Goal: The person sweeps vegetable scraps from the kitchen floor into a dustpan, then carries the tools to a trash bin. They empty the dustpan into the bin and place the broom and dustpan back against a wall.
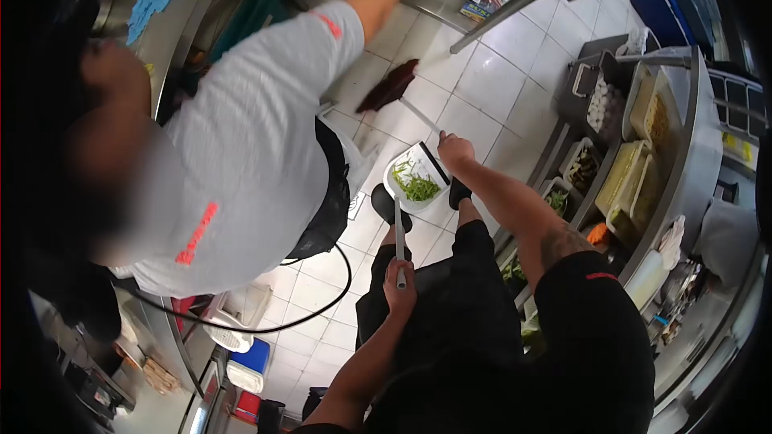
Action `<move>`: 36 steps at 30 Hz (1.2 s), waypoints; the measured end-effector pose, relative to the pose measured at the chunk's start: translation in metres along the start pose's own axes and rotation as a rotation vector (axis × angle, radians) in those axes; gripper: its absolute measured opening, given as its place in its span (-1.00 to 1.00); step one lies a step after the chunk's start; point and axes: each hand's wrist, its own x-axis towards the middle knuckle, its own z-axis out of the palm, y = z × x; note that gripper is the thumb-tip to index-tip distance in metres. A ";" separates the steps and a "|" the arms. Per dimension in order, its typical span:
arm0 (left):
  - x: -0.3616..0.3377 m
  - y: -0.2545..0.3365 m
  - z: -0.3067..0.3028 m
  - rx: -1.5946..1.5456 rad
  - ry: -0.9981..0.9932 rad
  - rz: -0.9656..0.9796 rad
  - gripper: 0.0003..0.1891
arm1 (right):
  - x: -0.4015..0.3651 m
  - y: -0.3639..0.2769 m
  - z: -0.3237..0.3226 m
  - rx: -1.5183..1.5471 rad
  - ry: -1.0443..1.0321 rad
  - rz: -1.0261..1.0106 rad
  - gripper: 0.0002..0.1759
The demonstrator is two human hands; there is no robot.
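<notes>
My left hand [400, 285] is wrapped round the grey handle of a long-handled white dustpan [392, 179]. Green leafy scraps [416, 184] lie in the pan, which is low down beside my black shoes. My right hand [456, 152] grips the pale handle of a broom [389, 86]. The broom's dark red bristles are on the tiled floor, beyond the dustpan.
Close on the left, a co-worker [241, 137] in a grey shirt stretches an arm forward. A black hose [347, 273] curves below them. Shelves with food tubs [654, 110] line the right. A steel table leg [503, 16] stands ahead.
</notes>
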 end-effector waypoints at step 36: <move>-0.039 -0.013 0.023 -0.060 0.001 -0.108 -0.87 | -0.289 0.129 0.206 0.941 0.023 0.606 -0.72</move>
